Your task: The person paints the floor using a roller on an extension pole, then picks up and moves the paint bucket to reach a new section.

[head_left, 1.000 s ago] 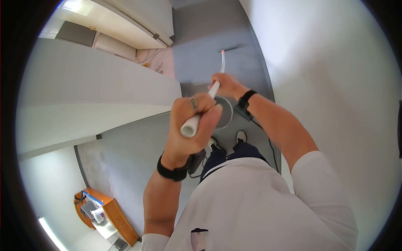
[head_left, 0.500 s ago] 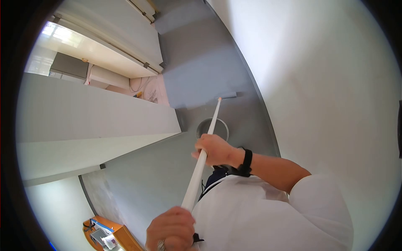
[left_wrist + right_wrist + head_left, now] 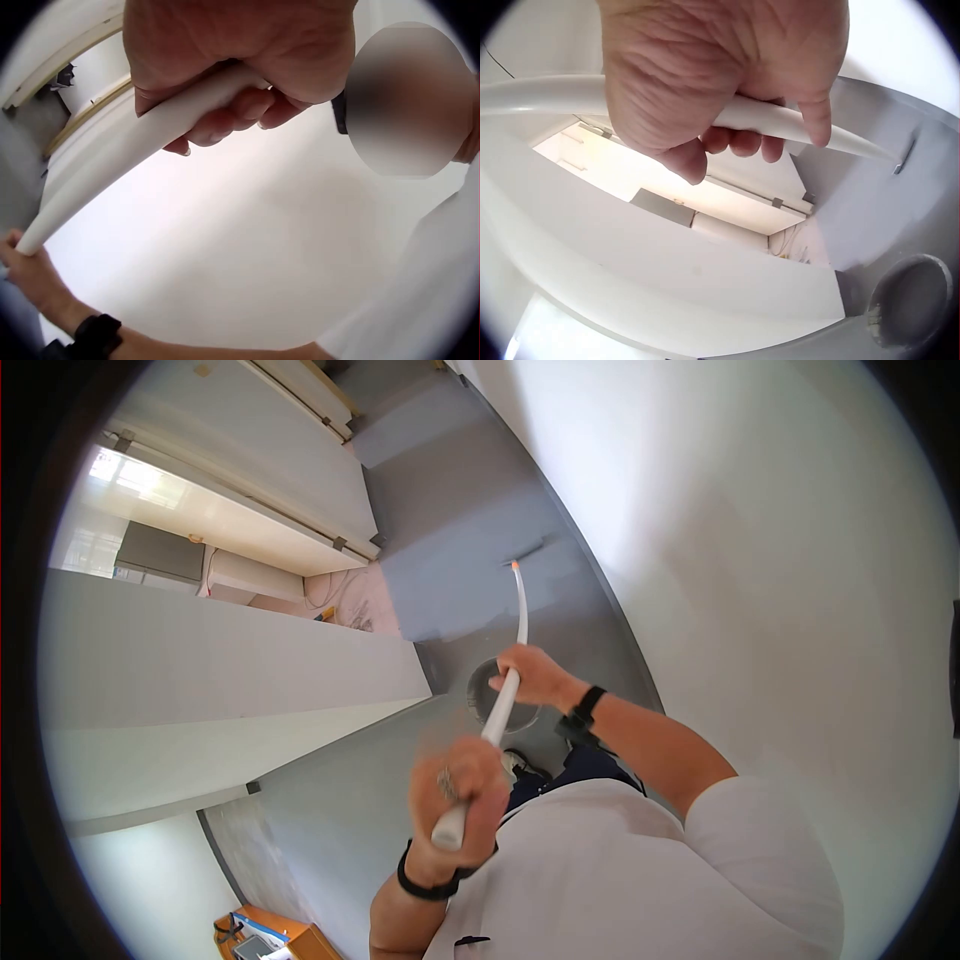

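Observation:
Both hands grip a long white pole (image 3: 503,712) that slants down and away from the body. My left hand (image 3: 468,778), wearing a ring, wraps round the near end, whose tip sticks out below the palm. Farther along the shaft, my right hand (image 3: 541,676) curls its fingers round it. At the far end, past an orange tip, a paint roller (image 3: 530,550) lies against the grey floor, blurred. In the right wrist view the pole (image 3: 761,120) passes under the palm toward the roller. A bucket (image 3: 877,322) with a grey-smeared rim stands below the right hand.
The floor (image 3: 450,520) shows lighter and darker grey areas. A white wall (image 3: 760,580) runs along the right. On the left a low white partition (image 3: 240,645) ends near the bucket. Beyond it lies a pinkish floor patch with cables. A wooden cabinet (image 3: 320,943) stands at lower left.
The pole was drawn back toward the body half a second ago, with the left hand low. Now both hands have pushed it forward, and the roller has moved farther out along the floor.

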### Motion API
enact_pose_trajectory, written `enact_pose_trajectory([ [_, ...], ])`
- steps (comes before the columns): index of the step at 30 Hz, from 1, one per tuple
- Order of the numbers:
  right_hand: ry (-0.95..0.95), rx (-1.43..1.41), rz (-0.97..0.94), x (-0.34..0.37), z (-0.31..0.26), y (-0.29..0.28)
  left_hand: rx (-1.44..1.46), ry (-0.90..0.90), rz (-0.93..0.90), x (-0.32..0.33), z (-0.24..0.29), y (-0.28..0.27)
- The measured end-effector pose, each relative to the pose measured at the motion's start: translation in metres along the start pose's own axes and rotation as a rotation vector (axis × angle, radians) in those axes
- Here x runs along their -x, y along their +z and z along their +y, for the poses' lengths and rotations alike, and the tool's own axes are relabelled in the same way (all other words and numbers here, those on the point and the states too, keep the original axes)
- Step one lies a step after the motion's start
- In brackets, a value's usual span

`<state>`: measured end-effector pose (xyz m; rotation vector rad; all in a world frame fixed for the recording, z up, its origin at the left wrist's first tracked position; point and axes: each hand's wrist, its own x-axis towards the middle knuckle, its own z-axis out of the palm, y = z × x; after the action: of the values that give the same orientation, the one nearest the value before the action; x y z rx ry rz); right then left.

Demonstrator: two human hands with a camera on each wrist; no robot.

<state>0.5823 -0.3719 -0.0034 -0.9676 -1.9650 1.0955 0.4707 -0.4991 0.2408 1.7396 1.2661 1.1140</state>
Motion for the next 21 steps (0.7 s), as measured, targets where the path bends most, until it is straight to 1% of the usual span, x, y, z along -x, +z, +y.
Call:
enact_pose_trajectory([
  [1, -0.013, -0.006, -0.012, 0.011, -0.011, -0.002, -0.003, -0.015, -0.011, 0.009, 0.014, -0.001],
  [3, -0.026, -0.013, -0.023, 0.033, -0.037, -0.009, 0.076, 0.066, -0.105, 0.005, 0.044, -0.008],
  [4, -0.006, -0.024, -0.042, 0.043, -0.053, -0.015, 0.157, 0.162, -0.189, -0.001, 0.059, -0.013],
  [5, 0.013, -0.034, -0.060, 0.051, -0.063, -0.019, 0.157, 0.163, -0.192, 0.001, 0.071, -0.012],
  [7, 0.002, -0.060, -0.046, 0.064, -0.075, -0.024, 0.255, 0.150, -0.144, 0.011, 0.087, -0.007],
  [8, -0.010, -0.085, -0.034, 0.066, -0.077, -0.027, 0.254, 0.150, -0.147, 0.008, 0.085, -0.005],
  [9, -0.009, -0.085, -0.032, 0.063, -0.074, -0.029, 0.276, 0.205, -0.174, 0.006, 0.081, -0.004],
  [11, -0.080, -0.009, 0.038, 0.048, -0.063, -0.032, 0.298, 0.261, -0.203, 0.000, 0.074, 0.001],
  [13, -0.072, -0.020, 0.033, 0.028, -0.043, -0.038, 0.138, 0.155, -0.137, -0.011, 0.064, 0.009],
  [14, -0.062, -0.032, 0.023, 0.018, -0.032, -0.041, 0.089, 0.080, -0.086, -0.013, 0.056, 0.011],
  [16, -0.049, -0.006, 0.023, 0.002, -0.010, -0.044, 0.039, 0.010, -0.036, -0.021, 0.043, 0.020],
  [18, -0.033, 0.020, 0.020, -0.008, 0.013, -0.047, -0.007, 0.097, 0.067, -0.036, 0.032, 0.036],
  [19, -0.036, 0.023, 0.025, -0.011, 0.021, -0.050, -0.006, 0.099, 0.065, -0.037, 0.026, 0.042],
  [21, -0.038, 0.027, 0.032, -0.001, 0.027, -0.049, 0.008, 0.033, -0.002, -0.030, 0.017, 0.050],
])
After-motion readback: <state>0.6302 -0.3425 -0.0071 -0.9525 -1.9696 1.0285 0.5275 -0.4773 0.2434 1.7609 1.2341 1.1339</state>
